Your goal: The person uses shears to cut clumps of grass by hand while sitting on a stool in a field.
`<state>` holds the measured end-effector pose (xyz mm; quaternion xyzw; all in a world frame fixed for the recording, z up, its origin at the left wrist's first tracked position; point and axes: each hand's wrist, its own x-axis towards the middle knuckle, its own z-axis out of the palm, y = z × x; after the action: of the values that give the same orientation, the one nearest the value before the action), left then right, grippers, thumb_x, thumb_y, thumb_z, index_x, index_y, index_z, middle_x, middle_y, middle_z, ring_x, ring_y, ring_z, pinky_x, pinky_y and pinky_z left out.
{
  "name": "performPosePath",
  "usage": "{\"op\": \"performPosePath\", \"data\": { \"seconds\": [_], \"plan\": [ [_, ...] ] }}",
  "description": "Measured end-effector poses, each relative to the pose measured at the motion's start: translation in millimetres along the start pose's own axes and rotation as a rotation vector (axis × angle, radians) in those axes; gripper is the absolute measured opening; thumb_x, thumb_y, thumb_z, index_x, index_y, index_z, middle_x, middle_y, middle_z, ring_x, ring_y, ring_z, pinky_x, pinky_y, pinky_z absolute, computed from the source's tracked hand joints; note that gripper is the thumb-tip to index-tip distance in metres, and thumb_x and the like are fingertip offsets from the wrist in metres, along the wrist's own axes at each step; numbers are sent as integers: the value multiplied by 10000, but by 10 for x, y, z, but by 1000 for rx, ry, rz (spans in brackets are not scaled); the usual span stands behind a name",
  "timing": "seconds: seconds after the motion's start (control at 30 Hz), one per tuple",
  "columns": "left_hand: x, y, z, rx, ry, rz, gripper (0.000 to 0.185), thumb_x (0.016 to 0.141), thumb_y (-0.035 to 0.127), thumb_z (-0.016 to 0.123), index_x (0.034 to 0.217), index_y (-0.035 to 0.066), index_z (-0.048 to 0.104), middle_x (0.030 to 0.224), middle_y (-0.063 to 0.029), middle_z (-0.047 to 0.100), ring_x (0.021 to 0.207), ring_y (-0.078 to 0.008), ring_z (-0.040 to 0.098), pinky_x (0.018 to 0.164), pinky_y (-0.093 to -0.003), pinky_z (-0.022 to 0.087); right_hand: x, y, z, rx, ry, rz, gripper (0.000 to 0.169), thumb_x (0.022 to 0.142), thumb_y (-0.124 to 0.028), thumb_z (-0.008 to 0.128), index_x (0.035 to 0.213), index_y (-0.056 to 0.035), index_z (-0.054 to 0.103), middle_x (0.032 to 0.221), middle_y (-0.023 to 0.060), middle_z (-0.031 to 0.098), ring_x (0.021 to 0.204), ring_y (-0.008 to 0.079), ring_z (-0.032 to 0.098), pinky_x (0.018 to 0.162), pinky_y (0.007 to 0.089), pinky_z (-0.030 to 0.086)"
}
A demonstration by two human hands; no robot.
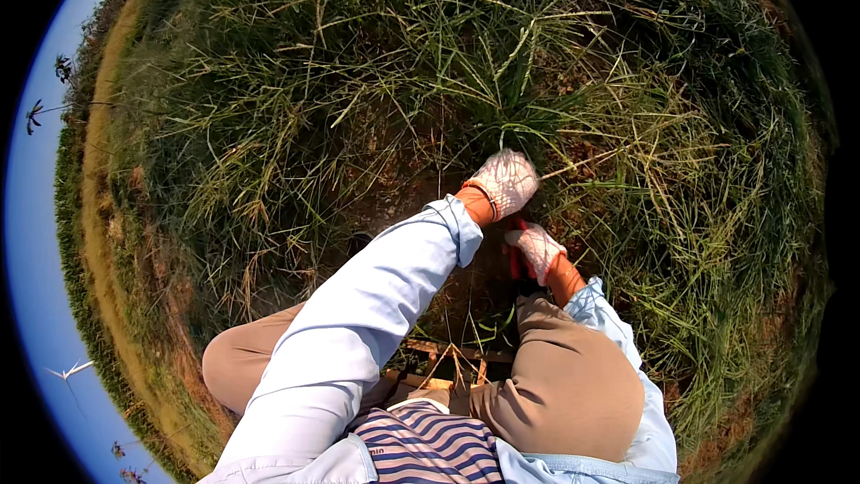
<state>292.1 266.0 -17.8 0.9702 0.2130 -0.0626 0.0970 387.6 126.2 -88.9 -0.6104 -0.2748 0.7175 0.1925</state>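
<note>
My left hand (507, 181), in a white knit glove, is at the base of a green grass clump (517, 107) with spread seed heads. Its back faces me and the fingers are curled out of sight around grass stems. A dry pale stalk (584, 163) sticks out to the right from beside that hand. Just below and to the right, my right hand (537, 249), gloved the same way, is closed around the red handle (516, 263) of a tool. The tool's working end is hidden beneath my left wrist and in shadow.
Between my bent knees stands a low wooden stool or frame (430, 349). Bare brown soil (463, 302) shows in front of it. Dense grass (269, 81) surrounds me, with drier stems (658, 161) on the right. A wind turbine (69, 371) rises in the distance at the left.
</note>
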Motion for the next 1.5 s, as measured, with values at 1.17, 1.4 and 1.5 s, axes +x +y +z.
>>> {"op": "performPosePath", "data": {
  "seconds": [1.17,1.4,1.5],
  "plan": [
    [785,-91,608,187,-507,-148,401,867,211,518,1198,-13,551,1189,-221,571,1005,-325,601,815,-383,512,-62,-158,1,218,-318,245,225,779,-249,596,884,-51,576,673,76,621,478,198,560,423,325,426],
    [538,-788,413,307,-5,-323,230,840,98,505,1025,44,631,1015,-130,643,929,-323,616,762,-418,511,25,-94,6,333,-256,170,229,781,-264,605,825,-39,608,725,80,637,606,178,583,546,313,453],
    [380,-978,264,117,44,-517,303,882,236,505,1088,40,610,1144,-147,602,1052,-319,571,878,-395,487,112,-109,-37,195,-189,115,218,792,-258,612,840,-46,599,735,71,639,622,178,589,556,320,455]
  ]
}}
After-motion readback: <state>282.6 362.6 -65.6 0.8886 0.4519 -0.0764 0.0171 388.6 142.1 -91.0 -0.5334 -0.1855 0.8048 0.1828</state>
